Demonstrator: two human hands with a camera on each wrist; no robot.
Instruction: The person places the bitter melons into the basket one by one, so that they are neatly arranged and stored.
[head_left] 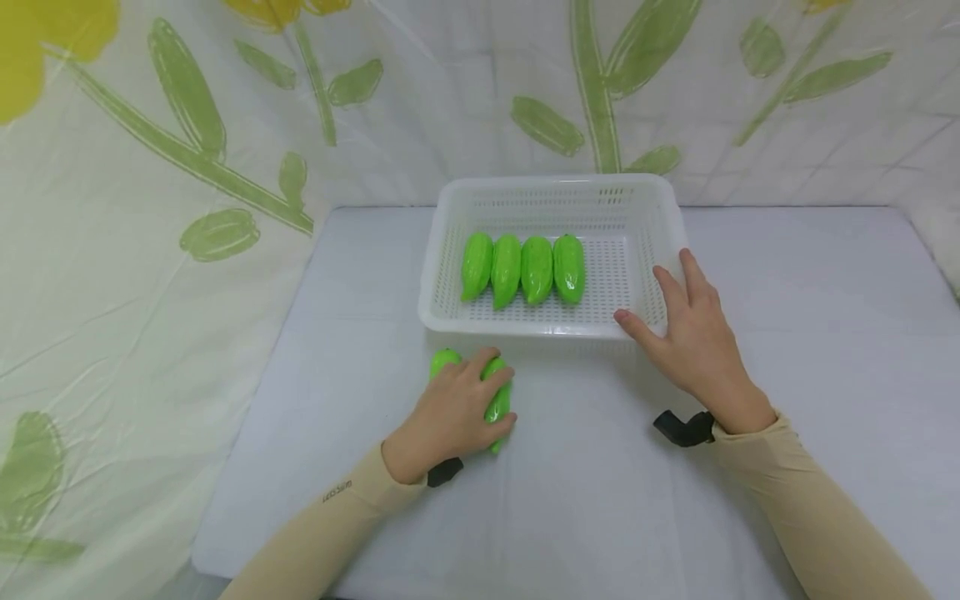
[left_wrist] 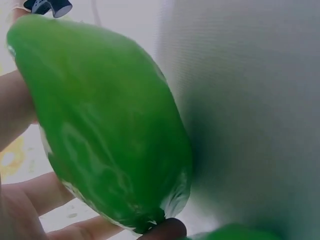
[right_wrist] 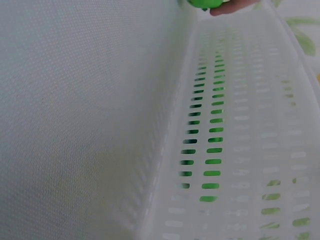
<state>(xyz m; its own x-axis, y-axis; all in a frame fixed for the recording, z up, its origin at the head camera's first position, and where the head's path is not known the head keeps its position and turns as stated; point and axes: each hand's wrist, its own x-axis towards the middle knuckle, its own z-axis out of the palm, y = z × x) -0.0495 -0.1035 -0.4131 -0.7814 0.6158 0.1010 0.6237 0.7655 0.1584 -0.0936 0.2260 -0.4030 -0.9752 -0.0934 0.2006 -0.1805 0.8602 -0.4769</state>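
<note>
Left hand (head_left: 455, 410) lies on the table (head_left: 787, 350) just in front of the white slotted basket (head_left: 551, 196), its fingers curled over a glossy green toy bitter gourd (head_left: 498, 398); the left wrist view shows that gourd (left_wrist: 107, 130) filling the palm, fingers under and beside it. A second gourd (head_left: 443, 360) peeks out just beyond the knuckles, touching or nearly touching the hand. Right hand (head_left: 693, 333) rests with spread, straight fingers against the basket's near right corner, thumb along the front rim, holding nothing; its wrist view shows only the basket's slotted wall (right_wrist: 235, 135) and the table's cloth. Four more gourds (head_left: 522, 268) lie side by side in a row on the basket floor, toward its left half. Judging from this, the step in hand is picking up a gourd while the other hand steadies the basket. A next move would call for lifting the gripped gourd over the near rim and laying it beside the row, in the free space to the right.
</note>
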